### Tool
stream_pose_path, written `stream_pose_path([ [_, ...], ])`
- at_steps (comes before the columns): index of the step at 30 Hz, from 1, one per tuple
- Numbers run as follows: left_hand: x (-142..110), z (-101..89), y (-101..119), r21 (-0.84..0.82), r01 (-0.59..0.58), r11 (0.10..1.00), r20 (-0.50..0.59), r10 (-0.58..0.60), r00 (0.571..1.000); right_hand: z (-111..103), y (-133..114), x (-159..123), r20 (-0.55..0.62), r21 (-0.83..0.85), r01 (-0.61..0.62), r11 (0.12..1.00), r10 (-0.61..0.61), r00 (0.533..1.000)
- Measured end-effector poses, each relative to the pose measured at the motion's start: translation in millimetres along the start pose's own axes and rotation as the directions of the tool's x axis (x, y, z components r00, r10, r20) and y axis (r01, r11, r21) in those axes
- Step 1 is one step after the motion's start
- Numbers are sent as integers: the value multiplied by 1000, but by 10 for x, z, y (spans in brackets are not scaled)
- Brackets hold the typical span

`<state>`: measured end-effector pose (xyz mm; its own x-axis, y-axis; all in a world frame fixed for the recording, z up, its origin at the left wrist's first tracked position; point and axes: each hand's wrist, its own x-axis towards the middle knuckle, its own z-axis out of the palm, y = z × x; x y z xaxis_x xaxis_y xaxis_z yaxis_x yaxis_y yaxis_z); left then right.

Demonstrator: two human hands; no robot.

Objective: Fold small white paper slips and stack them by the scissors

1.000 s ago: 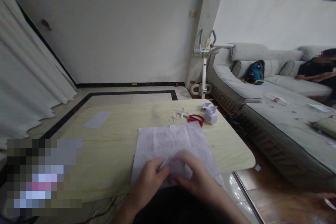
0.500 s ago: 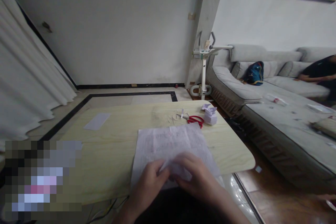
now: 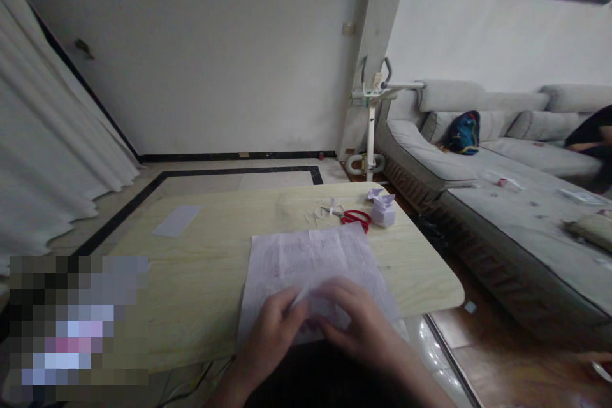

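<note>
A large printed sheet of paper with fold creases lies on the pale wooden table in front of me. Over its near half, my left hand pinches a small white piece of paper between thumb and fingers. My right hand meets it from the other side, fingers curled around the same piece and slightly blurred. Most of this small piece is hidden by my fingers. Beyond the sheet lie red-handled scissors with thin paper scraps by their blades.
Folded white paper pieces stand stacked at the table's far right. A blank paper slip lies at the left. The near left corner is pixelated. A grey sofa with a blue bag and a seated person are at right.
My hands have shifted only slightly around the small paper, and its edge shows a little more. The person on the sofa has moved to the right.
</note>
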<state>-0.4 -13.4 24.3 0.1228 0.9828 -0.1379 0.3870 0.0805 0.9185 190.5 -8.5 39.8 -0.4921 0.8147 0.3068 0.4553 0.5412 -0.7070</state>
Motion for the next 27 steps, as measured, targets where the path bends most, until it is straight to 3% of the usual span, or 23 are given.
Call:
stream_pose_path([
  [6, -4, -5, -49, -48, -25, 999, -22, 24, 999, 33, 4, -21, -29, -20, 23, 1000, -23, 999],
  [10, -6, -6, -56, -105, 21, 994, -51, -26, 998, 46, 20, -21, -67, -39, 40, 998, -42, 997],
  [15, -10, 4, -55, -112, 38, 993, -7, -39, 999, 85, 98, -46, -133, -54, 95, 994, -101, 986],
  [22, -18, 14, -162, -104, 140, 985, -81, -148, 986, 147, 176, -76, -171, -89, 119, 989, -133, 976],
  [27, -8, 12, -148, -56, 91, 994, -68, -95, 993, 145, 163, -75, -143, -91, 127, 988, -139, 980],
])
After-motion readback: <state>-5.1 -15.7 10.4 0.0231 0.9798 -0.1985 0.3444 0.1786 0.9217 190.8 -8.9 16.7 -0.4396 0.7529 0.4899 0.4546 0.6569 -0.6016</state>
